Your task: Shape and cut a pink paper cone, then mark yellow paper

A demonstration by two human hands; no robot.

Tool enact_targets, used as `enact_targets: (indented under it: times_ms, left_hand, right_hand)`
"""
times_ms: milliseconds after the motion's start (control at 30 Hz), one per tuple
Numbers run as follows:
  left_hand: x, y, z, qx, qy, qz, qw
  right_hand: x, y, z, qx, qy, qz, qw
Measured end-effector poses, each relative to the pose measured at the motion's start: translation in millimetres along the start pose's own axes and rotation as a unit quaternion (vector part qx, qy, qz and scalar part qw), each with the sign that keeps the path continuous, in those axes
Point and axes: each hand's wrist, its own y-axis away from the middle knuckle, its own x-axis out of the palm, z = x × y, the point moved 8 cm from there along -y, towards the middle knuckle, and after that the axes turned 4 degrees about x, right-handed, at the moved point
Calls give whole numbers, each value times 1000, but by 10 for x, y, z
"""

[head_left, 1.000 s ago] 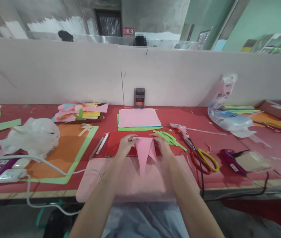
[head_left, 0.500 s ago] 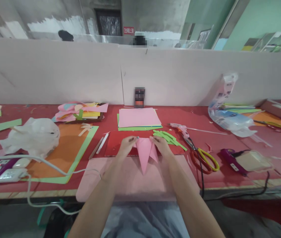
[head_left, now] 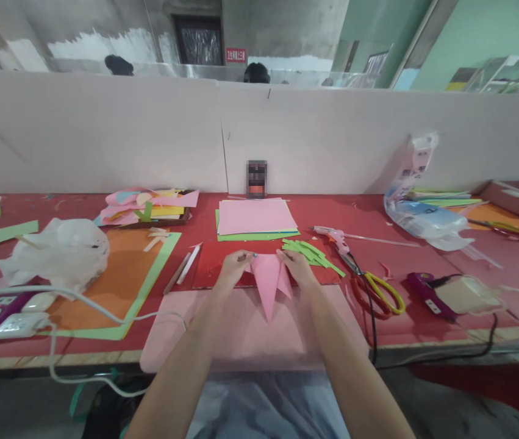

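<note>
A folded sheet of pink paper (head_left: 267, 283) hangs between my two hands, its long point aimed down toward me and a shorter flap at its right. My left hand (head_left: 236, 266) pinches its upper left edge, and my right hand (head_left: 296, 265) pinches the upper right. Beneath it lie a red board (head_left: 211, 259) and a pale pink mat (head_left: 241, 341). Cut green paper strips (head_left: 309, 253) rest on the board just beyond my right hand. Left of the board are a white pen (head_left: 189, 264) and a brownish stick (head_left: 177, 273).
Behind the board lies a stack of coloured paper (head_left: 257, 216). To the right are a glue gun (head_left: 338, 239), scissors (head_left: 385, 294) and a purple power strip (head_left: 433, 297). Orange paper (head_left: 126, 268), a white plastic bag (head_left: 62, 250) and cables occupy the left. A white partition (head_left: 103, 134) stands behind.
The pink paper's lower point has shifted very slightly to the right. Both hands keep their pinch in nearly the same place.
</note>
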Motion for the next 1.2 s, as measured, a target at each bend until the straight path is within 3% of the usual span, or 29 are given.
enact_targets:
  times_ms: [567, 800, 1067, 1200]
  left_hand:
    - [25, 17, -7, -20, 8, 2, 1000]
    - [45, 25, -10, -15, 13, 1, 1000]
    - [170, 15, -46, 17, -27, 75, 997]
    - [190, 37, -32, 23, -40, 82, 996]
  right_hand:
    - [10, 28, 65, -20, 2, -11, 1000]
    - [126, 3, -96, 47, -70, 31, 996]
    - [133, 49, -45, 46, -83, 53, 994]
    - [157, 74, 10, 36, -76, 60, 995]
